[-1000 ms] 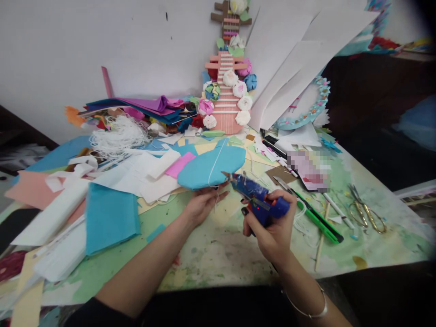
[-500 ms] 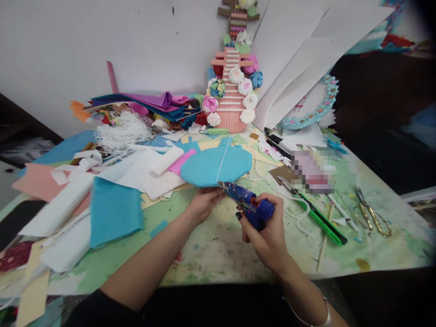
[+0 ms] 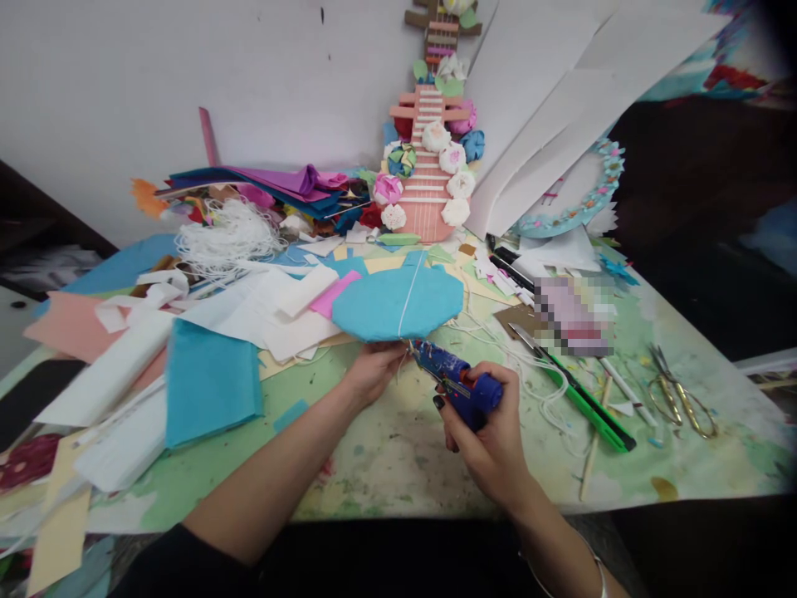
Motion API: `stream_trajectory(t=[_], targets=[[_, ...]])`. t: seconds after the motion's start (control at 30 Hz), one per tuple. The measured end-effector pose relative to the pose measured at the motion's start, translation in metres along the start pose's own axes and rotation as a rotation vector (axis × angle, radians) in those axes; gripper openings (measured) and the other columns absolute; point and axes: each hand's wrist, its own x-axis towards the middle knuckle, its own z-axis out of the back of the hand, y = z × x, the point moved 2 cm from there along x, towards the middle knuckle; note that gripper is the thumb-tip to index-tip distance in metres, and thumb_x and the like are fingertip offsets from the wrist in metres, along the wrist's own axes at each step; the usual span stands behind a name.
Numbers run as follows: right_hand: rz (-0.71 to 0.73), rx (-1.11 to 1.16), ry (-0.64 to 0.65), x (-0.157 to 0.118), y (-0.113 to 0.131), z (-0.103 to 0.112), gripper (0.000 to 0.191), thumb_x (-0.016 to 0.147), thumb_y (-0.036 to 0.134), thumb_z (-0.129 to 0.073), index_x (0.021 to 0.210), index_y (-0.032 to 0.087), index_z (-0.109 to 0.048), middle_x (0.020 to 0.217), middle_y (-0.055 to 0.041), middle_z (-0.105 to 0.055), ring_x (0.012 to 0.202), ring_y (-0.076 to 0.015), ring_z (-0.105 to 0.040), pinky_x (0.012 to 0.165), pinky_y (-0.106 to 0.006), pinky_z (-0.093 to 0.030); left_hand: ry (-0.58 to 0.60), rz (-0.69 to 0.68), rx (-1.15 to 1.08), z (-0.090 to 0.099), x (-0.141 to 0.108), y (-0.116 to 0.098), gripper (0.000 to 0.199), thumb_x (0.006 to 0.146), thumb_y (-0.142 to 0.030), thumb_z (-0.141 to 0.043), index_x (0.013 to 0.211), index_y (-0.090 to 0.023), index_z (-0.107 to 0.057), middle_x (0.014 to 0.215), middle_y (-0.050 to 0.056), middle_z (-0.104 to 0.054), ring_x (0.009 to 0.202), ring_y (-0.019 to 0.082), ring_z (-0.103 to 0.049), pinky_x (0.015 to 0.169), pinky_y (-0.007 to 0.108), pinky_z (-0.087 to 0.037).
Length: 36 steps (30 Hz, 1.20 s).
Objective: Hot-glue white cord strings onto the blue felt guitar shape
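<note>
A blue paper-covered oval piece [image 3: 379, 301] with a short tab on its far side is held above the table, a white string running across its top. My left hand [image 3: 374, 372] grips its near edge from below, the fingers partly hidden under it. In my right hand [image 3: 491, 440] is a blue glue gun [image 3: 464, 386], its nozzle close to the near edge where the string comes down. I cannot tell whether the nozzle touches the piece. A loose string end hangs near my left fingertips.
To the right lie a green utility knife [image 3: 591, 403] with its blade out, gold-handled scissors [image 3: 682, 394] and a wooden stick [image 3: 596, 440]. Folded blue paper [image 3: 212, 386] and white rolls lie left. A flower-covered pink paper instrument [image 3: 427, 191] leans on the wall behind white string [image 3: 227, 237].
The view has shifted very slightly. My hands, the glue gun and the blue piece keep nearly the same positions, with the nozzle still by the near edge.
</note>
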Motion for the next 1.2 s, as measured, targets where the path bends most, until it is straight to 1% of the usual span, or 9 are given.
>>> stream_trajectory(t=[0.23, 0.43, 0.6, 0.7, 0.83, 0.93, 1.07, 1.13, 1.2], targets=[[0.043, -0.090, 0.040, 0.000, 0.000, 0.000, 0.040, 0.078, 0.017, -0.064, 0.108, 0.028, -0.041, 0.092, -0.0008, -0.054, 0.062, -0.0131, -0.057, 0.048, -0.025, -0.045, 0.017, 0.000, 0.012, -0.003, -0.001, -0.003, 0.024, 0.054, -0.008, -0.079, 0.074, -0.015, -0.068, 0.082, 0.003, -0.071, 0.085, 0.021, -0.067, 0.087, 0.038, -0.049], [0.155, -0.194, 0.010, 0.001, 0.002, 0.002, 0.038, 0.078, 0.015, -0.064, 0.107, 0.027, -0.043, 0.091, -0.0005, -0.053, 0.073, -0.0158, -0.058, 0.064, -0.032, -0.051, 0.013, 0.014, 0.026, -0.001, -0.001, -0.001, 0.024, 0.054, -0.010, -0.080, 0.074, -0.014, -0.069, 0.083, 0.005, -0.072, 0.087, 0.023, -0.067, 0.087, 0.040, -0.049], [0.138, -0.118, -0.017, -0.004, 0.006, 0.008, 0.040, 0.075, 0.016, -0.068, 0.103, 0.028, -0.044, 0.093, -0.0018, -0.051, 0.071, -0.0161, -0.059, 0.053, -0.029, -0.051, 0.005, 0.017, 0.017, -0.001, 0.000, 0.000, 0.027, 0.050, -0.012, -0.083, 0.073, -0.015, -0.069, 0.080, 0.004, -0.072, 0.086, 0.023, -0.068, 0.090, 0.042, -0.049], [0.168, -0.054, -0.115, -0.001, 0.013, 0.014, 0.045, 0.071, 0.017, -0.073, 0.102, 0.028, -0.042, 0.094, -0.0022, -0.050, 0.065, -0.0146, -0.058, 0.045, -0.026, -0.049, 0.017, 0.019, 0.014, -0.003, -0.001, -0.002, 0.027, 0.053, -0.011, -0.082, 0.076, -0.014, -0.068, 0.085, 0.005, -0.072, 0.090, 0.025, -0.068, 0.094, 0.046, -0.047], [0.209, 0.054, -0.228, 0.029, 0.023, 0.021, 0.051, 0.072, 0.018, -0.074, 0.102, 0.030, -0.036, 0.091, 0.0000, -0.052, 0.056, -0.0124, -0.056, 0.043, -0.027, -0.050, 0.027, 0.048, 0.004, -0.004, -0.004, -0.005, 0.029, 0.057, -0.009, -0.081, 0.082, -0.013, -0.067, 0.087, 0.006, -0.071, 0.096, 0.026, -0.067, 0.097, 0.050, -0.045], [0.263, 0.089, -0.284, 0.066, 0.024, 0.026, 0.052, 0.073, 0.022, -0.073, 0.104, 0.030, -0.032, 0.093, -0.0007, -0.052, 0.066, -0.0159, -0.061, 0.057, -0.035, -0.057, 0.019, 0.051, 0.022, -0.004, -0.005, -0.006, 0.030, 0.056, -0.008, -0.081, 0.082, -0.013, -0.068, 0.079, 0.005, -0.070, 0.093, 0.027, -0.068, 0.094, 0.050, -0.048], [0.335, -0.117, -0.359, 0.111, 0.013, 0.027, 0.055, 0.071, 0.024, -0.073, 0.110, 0.026, -0.035, 0.098, -0.0043, -0.054, 0.079, -0.0209, -0.063, 0.078, -0.045, -0.054, 0.008, 0.068, 0.068, -0.006, -0.006, -0.005, 0.030, 0.054, -0.009, -0.083, 0.080, -0.012, -0.068, 0.078, 0.005, -0.070, 0.085, 0.024, -0.068, 0.089, 0.049, -0.052], [0.321, -0.225, -0.326, 0.126, 0.004, 0.023, 0.056, 0.071, 0.025, -0.072, 0.113, 0.025, -0.035, 0.095, -0.0043, -0.058, 0.080, -0.0230, -0.063, 0.085, -0.049, -0.050, -0.007, 0.064, 0.082, -0.007, -0.007, -0.005, 0.034, 0.051, -0.010, -0.084, 0.081, -0.012, -0.067, 0.079, 0.005, -0.070, 0.080, 0.022, -0.067, 0.086, 0.048, -0.054], [0.282, -0.297, -0.273, 0.136, -0.006, 0.015, 0.055, 0.072, 0.026, -0.070, 0.115, 0.025, -0.036, 0.091, -0.0038, -0.061, 0.078, -0.0251, -0.063, 0.085, -0.052, -0.047, -0.017, 0.052, 0.092, -0.008, -0.008, -0.006, 0.037, 0.048, -0.010, -0.085, 0.080, -0.013, -0.066, 0.076, 0.004, -0.070, 0.076, 0.020, -0.066, 0.083, 0.047, -0.055]])
